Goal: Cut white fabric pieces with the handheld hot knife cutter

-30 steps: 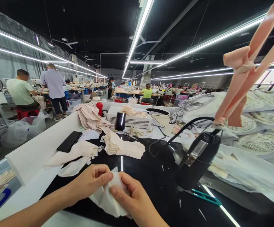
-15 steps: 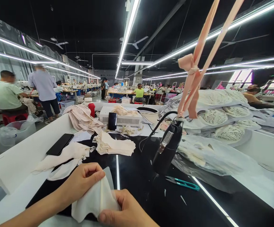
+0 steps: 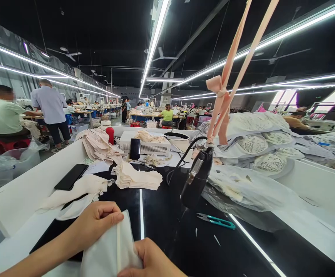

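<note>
At seven o'clock on the black table top (image 3: pixel 176 223), taking its middle as our dial's centre, we have one pale cloth (image 3: pixel 105 248) off the front edge. Left hand (image 3: pixel 99 221): thumb and bent fingers pinch the upper edge. Right hand (image 3: pixel 153 259): grasping the cloth low on its right side, partly cut off by our view. We note a narrow strip (image 3: pixel 118 246) running down the cloth between both grips.

Progress: we judge this piece under way. Strip lies fairly straight; whether it is finished we cannot tell. A stack of cut cloth (image 3: pixel 138 177) lies flat at eleven, no hand on it. Loose cloth pieces (image 3: pixel 82 188) sit at nine to ten, beyond the left hand; done or undone, we cannot say.

Around us: dark phone (image 3: pixel 71 177) at ten, vented white box (image 3: pixel 156 148) at twelve. A black tool (image 3: pixel 198 179) on a pink strap (image 3: pixel 219 109) is the main obstacle, at two. Clear bag (image 3: pixel 242 192) at three; green snips (image 3: pixel 221 222) towards four, scraps (image 3: pixel 216 240) just beside. We see nothing between hands and cloth.
</note>
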A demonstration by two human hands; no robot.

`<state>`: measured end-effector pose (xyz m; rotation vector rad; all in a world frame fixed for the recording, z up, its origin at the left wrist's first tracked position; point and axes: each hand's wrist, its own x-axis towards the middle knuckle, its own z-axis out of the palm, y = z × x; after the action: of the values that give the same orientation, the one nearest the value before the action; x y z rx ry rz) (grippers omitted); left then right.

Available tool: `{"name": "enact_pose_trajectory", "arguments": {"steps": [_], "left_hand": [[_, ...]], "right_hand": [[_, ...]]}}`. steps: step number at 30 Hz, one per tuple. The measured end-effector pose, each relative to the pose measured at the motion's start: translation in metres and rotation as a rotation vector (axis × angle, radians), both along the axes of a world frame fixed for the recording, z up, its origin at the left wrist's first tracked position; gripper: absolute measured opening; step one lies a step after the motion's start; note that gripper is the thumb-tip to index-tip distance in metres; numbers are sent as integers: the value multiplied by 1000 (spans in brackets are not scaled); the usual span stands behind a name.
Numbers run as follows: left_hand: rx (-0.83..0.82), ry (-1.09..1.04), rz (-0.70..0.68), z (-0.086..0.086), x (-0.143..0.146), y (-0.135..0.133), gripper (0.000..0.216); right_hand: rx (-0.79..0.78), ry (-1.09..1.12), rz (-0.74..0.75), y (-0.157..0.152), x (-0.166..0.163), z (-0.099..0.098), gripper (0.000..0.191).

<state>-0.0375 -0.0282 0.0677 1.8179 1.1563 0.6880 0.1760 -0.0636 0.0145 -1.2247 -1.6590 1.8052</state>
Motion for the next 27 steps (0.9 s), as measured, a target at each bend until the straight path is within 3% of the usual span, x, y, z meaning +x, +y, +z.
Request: {"name": "enact_pose_trajectory", "arguments": {"steps": [4, 10, 15, 18, 22, 27], "left_hand": [[1, -16, -32, -3, -1, 0, 49], [-35, -26, -89, -14, 2, 6, 44], [-30, -15, -125, -28, 12, 19, 41], [9, 7, -143, -33, 21, 31, 38], [126, 97, -141, -38, 33, 41, 28], [528, 325, -175, -47, 48, 32, 19]], "right_hand": [[51, -38, -33, -4, 1, -3, 49], [49, 6, 15, -6, 2, -5, 60], [129, -144, -28, -8, 25, 0, 32], [225, -287, -90, -11, 45, 2, 28], [283, -359, -144, -15, 66, -1, 29], [355, -431, -165, -17, 77, -3, 31]]}}
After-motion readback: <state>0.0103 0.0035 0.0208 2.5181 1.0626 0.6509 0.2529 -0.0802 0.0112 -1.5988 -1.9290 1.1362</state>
